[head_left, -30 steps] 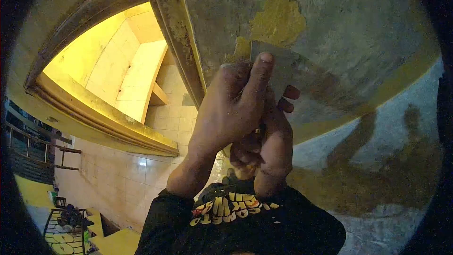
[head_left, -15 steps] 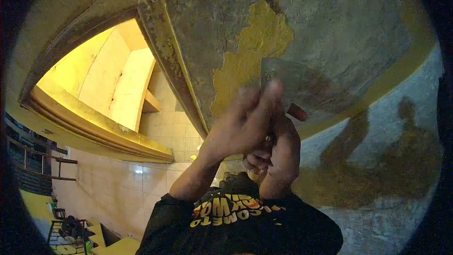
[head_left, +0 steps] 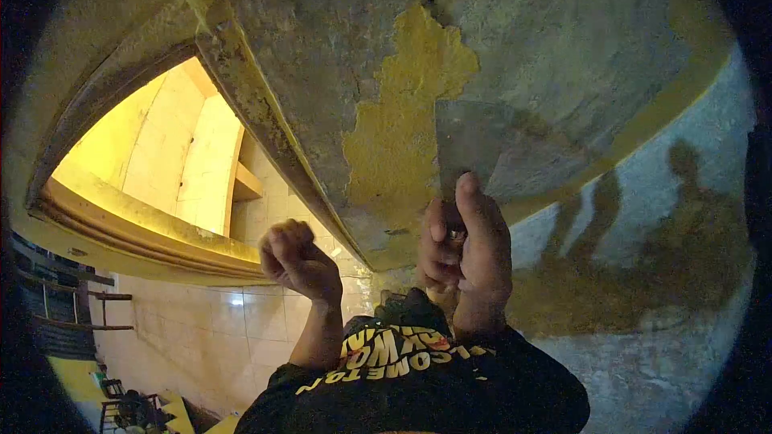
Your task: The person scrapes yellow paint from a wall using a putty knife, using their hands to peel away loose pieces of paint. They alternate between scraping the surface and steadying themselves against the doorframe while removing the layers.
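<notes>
My right hand [head_left: 474,249] is wrapped round the handle of a putty knife, the thumb stretched up along it. The broad grey blade [head_left: 470,141] points up and overlaps the wall surface, its left edge by a patch of yellow paint [head_left: 410,104]. Most of the handle is hidden in my fingers. To the left, my left hand [head_left: 299,261] is raised with its fingers curled into a loose fist, apart from the knife and in front of the lower corner of the door frame. Nothing shows in it.
Bare grey plaster [head_left: 563,40] surrounds the yellow patch. A lit doorway [head_left: 153,153] with a worn frame [head_left: 265,120] stands at left. Shadows fall on the pale wall [head_left: 555,233] at right. A ladder-like rack [head_left: 76,309] and a chair [head_left: 112,410] are at lower left.
My left hand has moved from in front of my right hand, down and to the left, and its fingers have curled. The putty knife stays in my right hand. The view has shifted slightly.
</notes>
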The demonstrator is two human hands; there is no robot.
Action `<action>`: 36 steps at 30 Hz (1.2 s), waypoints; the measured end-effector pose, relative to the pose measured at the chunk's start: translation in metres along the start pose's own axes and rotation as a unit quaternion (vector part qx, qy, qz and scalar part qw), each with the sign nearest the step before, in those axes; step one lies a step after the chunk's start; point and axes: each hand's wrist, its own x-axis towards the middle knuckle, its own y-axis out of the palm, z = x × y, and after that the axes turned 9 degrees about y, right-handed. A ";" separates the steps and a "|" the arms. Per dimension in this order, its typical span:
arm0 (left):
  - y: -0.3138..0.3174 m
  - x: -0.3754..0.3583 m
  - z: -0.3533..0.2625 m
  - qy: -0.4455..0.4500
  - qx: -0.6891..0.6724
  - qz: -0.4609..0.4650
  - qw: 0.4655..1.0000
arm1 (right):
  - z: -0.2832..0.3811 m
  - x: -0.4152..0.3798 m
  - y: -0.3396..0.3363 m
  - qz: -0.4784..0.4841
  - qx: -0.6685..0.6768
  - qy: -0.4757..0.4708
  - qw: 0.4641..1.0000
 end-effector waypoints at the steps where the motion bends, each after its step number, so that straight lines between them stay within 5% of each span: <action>1: -0.001 -0.001 0.000 0.026 0.052 -0.007 0.998 | 0.001 -0.001 0.001 -0.002 -0.001 -0.002 1.000; 2: 0.003 0.001 0.001 0.024 0.051 -0.006 0.998 | 0.002 -0.003 0.001 0.000 0.003 0.000 1.000; 4: 0.019 0.009 0.005 0.200 0.187 0.009 0.962 | 0.000 -0.007 0.001 -0.003 0.009 -0.001 1.000; 6: 0.027 0.006 -0.002 0.187 0.178 -0.007 0.966 | 0.000 -0.009 0.002 -0.013 -0.009 0.013 1.000; 8: 0.024 -0.003 -0.019 0.042 -0.018 0.068 0.997 | 0.002 -0.011 0.005 -0.013 0.011 0.026 1.000; 10: 0.030 -0.004 -0.039 -0.116 0.036 0.244 0.962 | 0.004 -0.009 0.005 -0.008 0.031 0.042 0.999; 12: 0.065 0.004 -0.051 -0.164 0.029 0.381 0.909 | 0.004 -0.008 0.000 0.021 0.010 0.044 0.999; 16: 0.103 0.007 -0.062 -0.182 0.078 0.385 0.901 | 0.004 -0.011 0.004 -0.027 0.002 0.021 0.999; 18: 0.108 0.014 -0.061 -0.367 0.077 0.434 0.819 | 0.008 -0.016 0.010 -0.068 -0.012 0.030 0.997; 22: 0.130 0.028 -0.063 -0.450 0.040 0.461 0.764 | 0.006 -0.012 0.013 -0.081 -0.025 0.023 0.996; 28: 0.135 0.020 -0.060 -0.443 -0.004 0.376 0.814 | 0.006 0.000 0.013 -0.101 -0.029 -0.034 0.994; 31: 0.140 0.035 -0.066 -0.432 0.040 0.449 0.781 | 0.010 0.006 0.014 -0.106 -0.032 -0.073 0.991; 36: 0.125 0.008 -0.038 -0.423 -0.073 0.411 0.804 | 0.009 0.000 0.012 -0.087 -0.026 -0.044 0.995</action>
